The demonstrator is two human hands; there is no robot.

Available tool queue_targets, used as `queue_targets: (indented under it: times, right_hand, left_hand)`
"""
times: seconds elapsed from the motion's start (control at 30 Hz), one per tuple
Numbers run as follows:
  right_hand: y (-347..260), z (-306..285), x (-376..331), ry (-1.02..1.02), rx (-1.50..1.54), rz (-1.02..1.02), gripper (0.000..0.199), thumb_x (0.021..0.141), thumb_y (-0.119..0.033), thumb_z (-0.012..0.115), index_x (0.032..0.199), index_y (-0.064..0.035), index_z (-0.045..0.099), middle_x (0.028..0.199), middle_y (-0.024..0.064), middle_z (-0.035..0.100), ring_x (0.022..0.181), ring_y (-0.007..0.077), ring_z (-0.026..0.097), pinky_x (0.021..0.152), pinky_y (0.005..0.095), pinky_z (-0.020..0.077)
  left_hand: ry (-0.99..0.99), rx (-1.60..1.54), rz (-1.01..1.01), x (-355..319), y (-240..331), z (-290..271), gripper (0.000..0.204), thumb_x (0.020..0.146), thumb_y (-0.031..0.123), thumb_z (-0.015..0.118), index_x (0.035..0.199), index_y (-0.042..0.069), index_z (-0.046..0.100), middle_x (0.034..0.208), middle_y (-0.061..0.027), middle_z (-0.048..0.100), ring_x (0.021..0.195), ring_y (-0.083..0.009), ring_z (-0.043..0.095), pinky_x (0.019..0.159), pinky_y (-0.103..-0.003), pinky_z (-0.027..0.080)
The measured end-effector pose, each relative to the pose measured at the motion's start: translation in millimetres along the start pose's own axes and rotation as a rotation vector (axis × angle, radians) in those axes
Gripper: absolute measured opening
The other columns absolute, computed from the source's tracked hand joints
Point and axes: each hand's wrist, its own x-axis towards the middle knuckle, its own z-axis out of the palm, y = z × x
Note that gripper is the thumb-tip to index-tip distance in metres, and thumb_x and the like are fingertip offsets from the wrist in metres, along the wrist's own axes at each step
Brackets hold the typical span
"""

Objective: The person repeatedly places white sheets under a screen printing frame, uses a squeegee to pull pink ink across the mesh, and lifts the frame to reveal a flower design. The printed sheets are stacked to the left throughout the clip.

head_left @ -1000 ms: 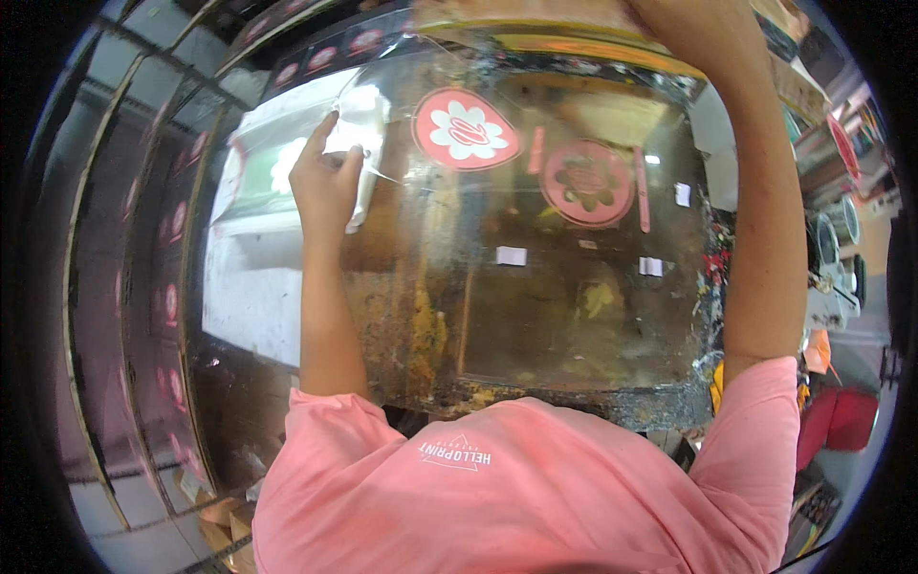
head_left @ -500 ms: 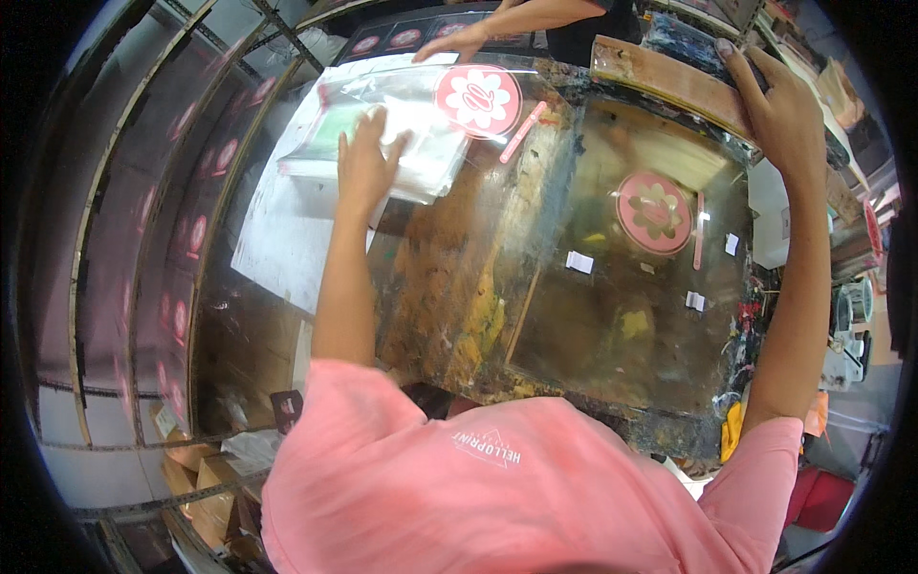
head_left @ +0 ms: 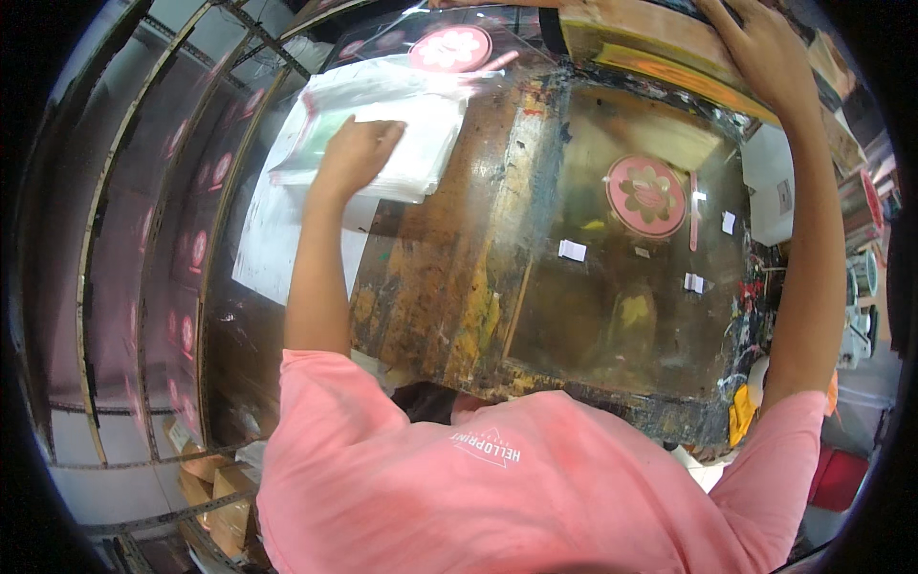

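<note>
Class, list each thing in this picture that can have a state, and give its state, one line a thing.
Left hand: flat, palm down on the stack of clear bags.
Right hand: resting on the wooden frame.
Stack of clear bags: lying flat, pressed.
Wooden frame: at the table's far edge.
Work table: paint-stained.

L hand flat, palm down; R hand flat, arm outstretched.

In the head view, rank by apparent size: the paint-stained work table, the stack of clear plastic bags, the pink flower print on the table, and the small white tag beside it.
1. Paint-stained work table
2. Stack of clear plastic bags, under the left hand
3. Pink flower print
4. Small white tag
The fisheye bends things near the rim, but the gaps are plain.
</note>
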Motion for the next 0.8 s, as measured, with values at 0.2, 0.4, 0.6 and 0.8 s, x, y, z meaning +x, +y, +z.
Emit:
queue_targets:
  times: [0.2,0.4,0.6,0.8]
  right_hand:
    - [-22,-17,3,0.015,-0.025,-0.04,0.068,0.101,-0.064,0.05,0.099,-0.0024,0.08,0.099,0.0258,0.075,0.098,0.0436,0.072,0.089,0.0506,0.0552]
    - [-10,-10,-3,-0.03,-0.03,-0.067,0.076,0.099,-0.071,0.048,0.087,-0.0023,0.079,0.092,0.0251,0.076,0.094,0.0437,0.073,0.086,0.0524,0.0562]
    - [-6,-11,2,-0.018,0.005,-0.094,0.078,0.099,-0.068,0.046,0.08,0.0004,0.078,0.089,0.0268,0.075,0.092,0.0423,0.074,0.087,0.0509,0.0569]
    - [-6,-10,9,0.012,-0.037,-0.125,0.081,0.1,-0.067,0.044,0.08,0.0027,0.079,0.091,0.0265,0.076,0.095,0.0429,0.074,0.09,0.0493,0.0573]
  left_hand:
    - [-0.183,0.064,0.123,-19,147,75,0.062,0.108,0.056,0.046,0.119,0.002,0.076,0.107,-0.0285,0.075,0.109,-0.0444,0.07,0.114,-0.052,0.044]
    - [-0.049,-0.06,0.442,-41,250,207,0.108,0.086,0.09,0.05,0.15,0.003,0.056,0.16,-0.026,0.044,0.151,-0.044,0.038,0.124,-0.071,0.011]
    - [0.087,-0.191,0.621,-28,321,260,0.13,0.072,0.098,0.055,0.157,-0.001,0.046,0.166,-0.0289,0.033,0.155,-0.0503,0.027,0.123,-0.075,0.006]
    - [0.047,-0.204,0.586,-39,356,263,0.131,0.07,0.1,0.052,0.151,-0.002,0.052,0.161,-0.0274,0.04,0.152,-0.0507,0.03,0.12,-0.079,0.0]
